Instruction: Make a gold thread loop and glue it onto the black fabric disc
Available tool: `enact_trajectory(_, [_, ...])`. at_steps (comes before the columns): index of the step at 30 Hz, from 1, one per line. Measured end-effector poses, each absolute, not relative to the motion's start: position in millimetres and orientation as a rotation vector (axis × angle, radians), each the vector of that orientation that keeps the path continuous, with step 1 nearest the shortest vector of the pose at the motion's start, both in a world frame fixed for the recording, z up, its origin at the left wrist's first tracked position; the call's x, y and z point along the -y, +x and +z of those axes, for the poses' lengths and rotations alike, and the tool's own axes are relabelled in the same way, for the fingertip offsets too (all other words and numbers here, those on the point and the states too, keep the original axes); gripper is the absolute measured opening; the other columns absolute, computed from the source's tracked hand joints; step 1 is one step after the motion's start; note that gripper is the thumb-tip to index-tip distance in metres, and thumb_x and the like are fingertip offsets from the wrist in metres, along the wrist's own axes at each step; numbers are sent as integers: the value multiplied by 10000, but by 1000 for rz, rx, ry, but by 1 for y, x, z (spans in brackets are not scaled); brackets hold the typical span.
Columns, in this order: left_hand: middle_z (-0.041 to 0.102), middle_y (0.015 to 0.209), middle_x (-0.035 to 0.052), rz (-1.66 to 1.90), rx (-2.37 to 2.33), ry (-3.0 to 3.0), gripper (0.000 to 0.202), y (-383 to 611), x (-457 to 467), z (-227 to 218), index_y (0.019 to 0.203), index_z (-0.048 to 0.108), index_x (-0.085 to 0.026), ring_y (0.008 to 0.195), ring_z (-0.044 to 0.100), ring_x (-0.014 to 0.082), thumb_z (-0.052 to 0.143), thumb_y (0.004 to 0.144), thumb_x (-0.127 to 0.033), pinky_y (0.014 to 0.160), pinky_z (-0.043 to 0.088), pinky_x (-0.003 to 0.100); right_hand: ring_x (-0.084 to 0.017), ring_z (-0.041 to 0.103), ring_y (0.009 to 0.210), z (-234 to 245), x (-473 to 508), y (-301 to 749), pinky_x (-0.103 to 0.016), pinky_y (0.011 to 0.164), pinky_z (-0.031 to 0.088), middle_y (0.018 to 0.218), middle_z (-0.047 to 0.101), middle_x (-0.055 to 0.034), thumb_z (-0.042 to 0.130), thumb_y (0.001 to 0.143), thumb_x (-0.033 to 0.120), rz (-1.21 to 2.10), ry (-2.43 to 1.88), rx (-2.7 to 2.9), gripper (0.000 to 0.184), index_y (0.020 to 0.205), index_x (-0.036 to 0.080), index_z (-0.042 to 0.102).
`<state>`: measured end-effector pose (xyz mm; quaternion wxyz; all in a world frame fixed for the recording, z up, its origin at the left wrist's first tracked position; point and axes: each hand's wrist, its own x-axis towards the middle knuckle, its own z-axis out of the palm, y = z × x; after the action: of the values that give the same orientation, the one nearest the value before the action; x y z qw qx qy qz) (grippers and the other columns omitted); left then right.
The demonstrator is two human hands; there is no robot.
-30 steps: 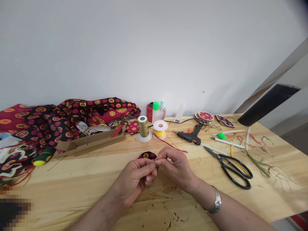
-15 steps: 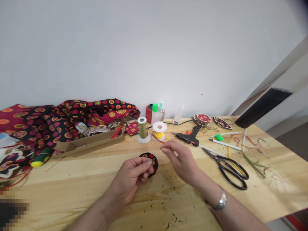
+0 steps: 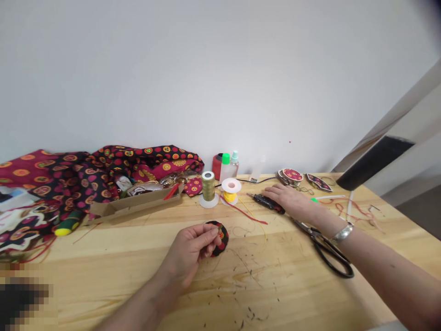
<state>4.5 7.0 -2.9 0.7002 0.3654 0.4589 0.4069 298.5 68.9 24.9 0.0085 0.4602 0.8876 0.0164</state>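
My left hand (image 3: 196, 243) is closed in a pinch at a round black fabric piece (image 3: 223, 239) with red and yellow flowers. Its fingers cover part of the piece, and a small olive bit shows at the fingertips. My right hand (image 3: 287, 197) lies palm down over the black hot glue gun (image 3: 267, 202), fingers stretched out across it and hiding its handle. The gun's nozzle points left. Under my right forearm are the black-handled scissors (image 3: 330, 257), partly covered.
An olive thread spool (image 3: 208, 187) and a yellow cord spool (image 3: 230, 193) stand mid-table, small bottles (image 3: 225, 166) behind them. Patterned fabric (image 3: 103, 161) and a cardboard tray (image 3: 138, 208) lie left. Finished-looking patterned pieces (image 3: 292, 175) lie at the back right; thread scraps (image 3: 251, 315) litter the front.
My right hand has moved right and away from me, from beside my left hand to over the glue gun. My left hand stays pinched at the round fabric piece.
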Motion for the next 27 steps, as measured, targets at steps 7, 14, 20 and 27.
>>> enact_trajectory(7, [599,544,14,907,-1022,810,173,5,-7,-4,587,657,-108,441,397,39,715,663,-253,443,243,181,-198,508,1099,25,-75,302,-349,944,415,1169,580,-107,367,818,-34,44,1424,-2768,445,1178,150,552])
enact_trajectory(14, [571,513,1,970,-1050,798,191,5,-9,-1,596,658,-102,416,378,39,736,621,-274,431,232,189,-203,521,1116,30,-71,307,-388,979,402,1175,584,-101,349,857,36,-29,1413,-2815,412,1170,196,565])
enact_trajectory(20, [571,510,0,1024,-1062,773,198,3,-10,1,594,660,-100,417,390,44,752,595,-275,424,253,189,-215,437,1227,48,-37,308,-398,1025,366,1332,462,-103,388,841,85,-239,1584,-3059,449,1265,218,445])
enact_trajectory(27, [596,533,9,1028,-1060,757,235,4,-10,2,590,656,-96,414,388,35,763,593,-306,416,253,183,-174,582,767,34,-20,261,-303,692,489,852,607,-39,541,829,279,-1068,2317,-3184,322,1141,212,508])
